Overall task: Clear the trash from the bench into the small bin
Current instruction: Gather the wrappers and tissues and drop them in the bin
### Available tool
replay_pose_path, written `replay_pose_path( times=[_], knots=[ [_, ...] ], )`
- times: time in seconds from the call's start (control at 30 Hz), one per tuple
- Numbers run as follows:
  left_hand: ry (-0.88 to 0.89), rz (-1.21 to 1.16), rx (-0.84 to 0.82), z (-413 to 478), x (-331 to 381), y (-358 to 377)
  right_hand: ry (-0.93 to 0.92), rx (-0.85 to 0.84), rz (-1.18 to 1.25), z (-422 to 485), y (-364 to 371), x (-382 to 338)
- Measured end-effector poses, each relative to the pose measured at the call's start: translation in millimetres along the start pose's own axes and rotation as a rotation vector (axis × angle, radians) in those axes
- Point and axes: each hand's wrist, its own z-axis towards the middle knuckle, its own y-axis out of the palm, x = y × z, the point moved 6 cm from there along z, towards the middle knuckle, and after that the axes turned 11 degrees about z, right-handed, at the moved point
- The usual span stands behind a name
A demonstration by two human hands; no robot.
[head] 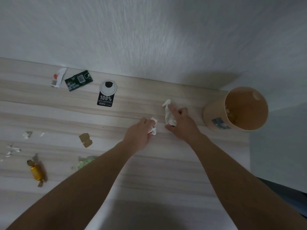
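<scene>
My left hand (139, 135) is closed around a crumpled white wrapper (154, 126) with a red spot, low over the pale wooden bench (149, 163). Just to its right, my right hand (181, 123) pinches a long twisted white wrapper (168, 112) between thumb and fingers, the wrapper's far end still lying on the bench. A small tan bin (216, 117) stands at the bench's right end, close to my right hand, with some scraps inside. More trash lies to the left: a gold candy wrapper (37, 171), a brown paper scrap (85, 140) and a green wrapper (84, 161).
Near the wall lie a white sachet (59, 77), a dark green packet (78, 80) and a black label (105, 100) below a round cable grommet (108, 87). Silver foil bits (26, 134) are scattered at the far left. The bench ends right of the bin.
</scene>
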Motion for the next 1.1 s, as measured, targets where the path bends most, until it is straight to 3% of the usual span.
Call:
replay_pose_path(
  times=[0.27, 0.5, 0.87, 1.1],
  knots=[
    [-0.082, -0.098, 0.012, 4, -22, -4, 0.014, -0.056, -0.046, 3, 16, 5],
    [-0.132, -0.075, 0.011, -11, -17, -13, 0.095, 0.032, -0.007, -28, 13, 11],
    [-0.067, 0.021, 0.108, -37, 44, -56, 0.21, 0.103, 0.086, -101, -34, 12],
    [-0.008, 0.058, 0.168, -48, 93, -75, 0.238, 0.246, 0.136, -154, -74, 20]
  ],
)
